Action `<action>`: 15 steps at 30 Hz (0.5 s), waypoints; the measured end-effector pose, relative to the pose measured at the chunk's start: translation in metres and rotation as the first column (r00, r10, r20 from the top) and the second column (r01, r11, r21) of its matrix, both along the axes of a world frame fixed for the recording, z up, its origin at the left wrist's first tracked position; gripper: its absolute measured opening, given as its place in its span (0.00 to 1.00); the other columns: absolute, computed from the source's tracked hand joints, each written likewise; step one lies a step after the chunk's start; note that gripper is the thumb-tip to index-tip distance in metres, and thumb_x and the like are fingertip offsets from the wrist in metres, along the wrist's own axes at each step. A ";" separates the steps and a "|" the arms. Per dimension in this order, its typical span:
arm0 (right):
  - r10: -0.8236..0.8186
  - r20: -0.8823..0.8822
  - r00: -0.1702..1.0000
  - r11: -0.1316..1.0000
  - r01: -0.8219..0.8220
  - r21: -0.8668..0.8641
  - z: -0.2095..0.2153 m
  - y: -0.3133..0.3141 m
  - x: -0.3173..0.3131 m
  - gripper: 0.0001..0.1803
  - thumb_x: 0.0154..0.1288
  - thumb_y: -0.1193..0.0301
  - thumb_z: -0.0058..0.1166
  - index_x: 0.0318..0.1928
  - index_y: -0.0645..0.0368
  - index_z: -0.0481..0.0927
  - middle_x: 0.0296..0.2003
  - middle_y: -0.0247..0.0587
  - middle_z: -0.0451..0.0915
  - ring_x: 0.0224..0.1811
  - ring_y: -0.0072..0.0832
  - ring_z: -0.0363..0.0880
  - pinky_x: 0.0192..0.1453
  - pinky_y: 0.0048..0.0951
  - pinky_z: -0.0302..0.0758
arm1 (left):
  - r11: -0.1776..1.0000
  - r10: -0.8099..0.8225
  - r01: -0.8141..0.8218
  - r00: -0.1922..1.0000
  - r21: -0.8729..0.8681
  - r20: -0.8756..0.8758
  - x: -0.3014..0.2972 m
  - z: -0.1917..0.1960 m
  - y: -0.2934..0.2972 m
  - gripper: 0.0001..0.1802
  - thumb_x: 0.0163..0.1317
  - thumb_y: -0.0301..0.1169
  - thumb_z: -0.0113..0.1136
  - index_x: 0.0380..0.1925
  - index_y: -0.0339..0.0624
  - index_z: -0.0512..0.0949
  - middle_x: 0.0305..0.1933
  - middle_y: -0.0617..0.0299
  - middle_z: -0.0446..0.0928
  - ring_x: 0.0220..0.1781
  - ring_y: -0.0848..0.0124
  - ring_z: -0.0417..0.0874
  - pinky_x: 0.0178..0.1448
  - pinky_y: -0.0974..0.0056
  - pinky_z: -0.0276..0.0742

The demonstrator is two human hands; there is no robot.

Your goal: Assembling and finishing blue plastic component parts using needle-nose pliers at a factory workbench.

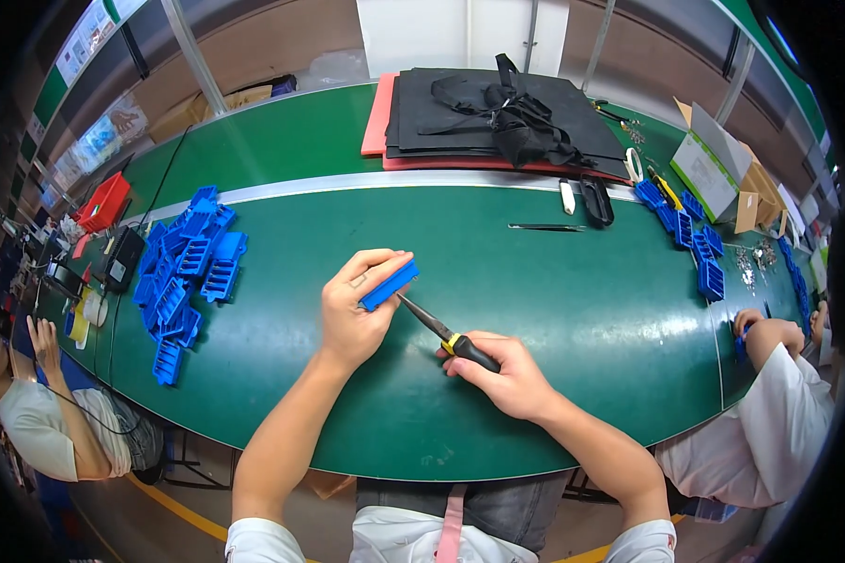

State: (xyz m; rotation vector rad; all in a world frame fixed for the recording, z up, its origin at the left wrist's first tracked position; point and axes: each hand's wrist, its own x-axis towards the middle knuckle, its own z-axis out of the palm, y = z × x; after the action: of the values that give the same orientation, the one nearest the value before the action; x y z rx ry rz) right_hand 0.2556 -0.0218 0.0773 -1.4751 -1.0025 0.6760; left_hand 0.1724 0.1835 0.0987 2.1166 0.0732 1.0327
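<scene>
My left hand [357,310] is closed round a blue plastic part [390,285], held tilted above the green table. In my right hand [505,371] is a pair of needle-nose pliers [434,326] with black and yellow handles. The thin jaws point up and left, their tip at or very near the lower edge of the blue part. Whether the tip touches it I cannot tell. A heap of similar slotted blue plastic parts [183,263] lies on the table to my left.
Tweezers [546,227] lie beyond my hands. Black sheets [422,122] carrying a black strapped bag [521,122] are stacked at the back. More blue parts [711,279] and a green-white box [709,174] stand right. A co-worker's arm [765,338] is at right; another person [56,413] sits left.
</scene>
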 end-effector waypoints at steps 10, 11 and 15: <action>-0.016 0.034 0.999 1.000 0.016 -0.003 0.001 0.000 -0.001 0.10 0.65 0.70 0.57 0.40 0.66 0.81 0.29 0.39 0.78 0.29 0.22 0.73 0.35 0.26 0.70 | 0.999 0.005 -0.006 1.000 -0.042 -0.029 0.000 -0.001 -0.003 0.23 0.48 0.09 0.58 0.46 0.37 0.82 0.44 0.57 0.78 0.42 0.69 0.82 0.46 0.67 0.83; -0.017 0.033 0.999 1.000 0.017 -0.003 0.001 -0.001 -0.001 0.10 0.65 0.70 0.57 0.40 0.66 0.81 0.29 0.39 0.78 0.29 0.22 0.73 0.35 0.26 0.70 | 0.999 0.004 -0.005 1.000 -0.042 -0.030 0.000 -0.001 -0.003 0.23 0.48 0.09 0.58 0.46 0.37 0.82 0.44 0.57 0.78 0.42 0.69 0.82 0.46 0.67 0.83; -0.022 0.010 1.000 1.000 0.022 -0.012 0.001 0.000 -0.001 0.10 0.65 0.70 0.56 0.39 0.66 0.81 0.29 0.39 0.78 0.29 0.22 0.73 0.35 0.26 0.70 | 0.996 -0.015 0.013 1.000 -0.086 -0.018 0.001 -0.003 -0.005 0.24 0.48 0.09 0.58 0.46 0.37 0.82 0.44 0.57 0.77 0.42 0.69 0.82 0.46 0.68 0.83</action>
State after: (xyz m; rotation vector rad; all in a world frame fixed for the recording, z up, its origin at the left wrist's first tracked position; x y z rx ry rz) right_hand 0.2546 -0.0222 0.0780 -1.4997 -0.9900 0.6608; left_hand 0.1735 0.1787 0.0959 2.0459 0.1096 0.9846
